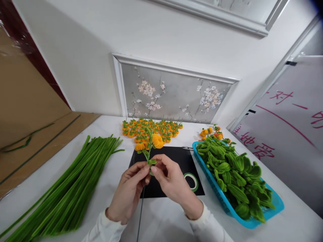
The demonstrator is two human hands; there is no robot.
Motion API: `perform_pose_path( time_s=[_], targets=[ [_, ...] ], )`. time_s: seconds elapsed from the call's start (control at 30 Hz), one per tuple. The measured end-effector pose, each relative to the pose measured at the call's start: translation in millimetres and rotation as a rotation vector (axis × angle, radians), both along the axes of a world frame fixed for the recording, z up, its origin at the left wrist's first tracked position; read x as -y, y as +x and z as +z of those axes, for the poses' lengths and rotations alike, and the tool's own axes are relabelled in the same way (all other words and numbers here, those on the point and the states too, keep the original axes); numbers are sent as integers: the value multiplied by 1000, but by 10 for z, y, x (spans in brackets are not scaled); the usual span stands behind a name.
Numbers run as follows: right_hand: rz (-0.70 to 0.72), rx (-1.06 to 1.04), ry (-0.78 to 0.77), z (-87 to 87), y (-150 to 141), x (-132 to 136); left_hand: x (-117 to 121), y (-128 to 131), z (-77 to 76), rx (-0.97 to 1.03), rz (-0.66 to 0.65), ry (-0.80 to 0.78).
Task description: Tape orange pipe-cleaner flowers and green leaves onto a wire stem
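Across the desk, green stems sprawl at eight o'clock, a blue basket at four; near centre, left hand and right hand both have their grip pinched on the orange-flowered sprig, blooms towards twelve!

Craft workspace: green stems, leaf basket, tape.

Sprig over mat, stems left, leaves in basket right, ornaments behind

Framed blossom panel, red-lettered board
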State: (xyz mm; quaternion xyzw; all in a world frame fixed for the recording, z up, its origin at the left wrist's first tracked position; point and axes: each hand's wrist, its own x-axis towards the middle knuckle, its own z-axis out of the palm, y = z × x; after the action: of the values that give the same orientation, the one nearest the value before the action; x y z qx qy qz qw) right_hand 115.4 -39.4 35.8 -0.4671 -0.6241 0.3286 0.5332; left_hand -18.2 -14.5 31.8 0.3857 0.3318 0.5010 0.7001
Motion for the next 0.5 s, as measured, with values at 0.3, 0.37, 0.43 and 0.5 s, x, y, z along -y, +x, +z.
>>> perform_pose_path(
  time_s=[0.3,0.37,0.43,0.5],
  targets=[
    [-108,-122,10,-8,-79,-39,-4,9,-12,-25,-10,7],
    [-122,-113,31,-6,-84,-42,-1,9,-6,-38,-13,18],
    [-138,-92,49,4,-82,-39,1,10,1,-52,-11,29],
    [-151,-71,64,18,-78,-32,3,12,9,-69,-12,44]
  ],
)
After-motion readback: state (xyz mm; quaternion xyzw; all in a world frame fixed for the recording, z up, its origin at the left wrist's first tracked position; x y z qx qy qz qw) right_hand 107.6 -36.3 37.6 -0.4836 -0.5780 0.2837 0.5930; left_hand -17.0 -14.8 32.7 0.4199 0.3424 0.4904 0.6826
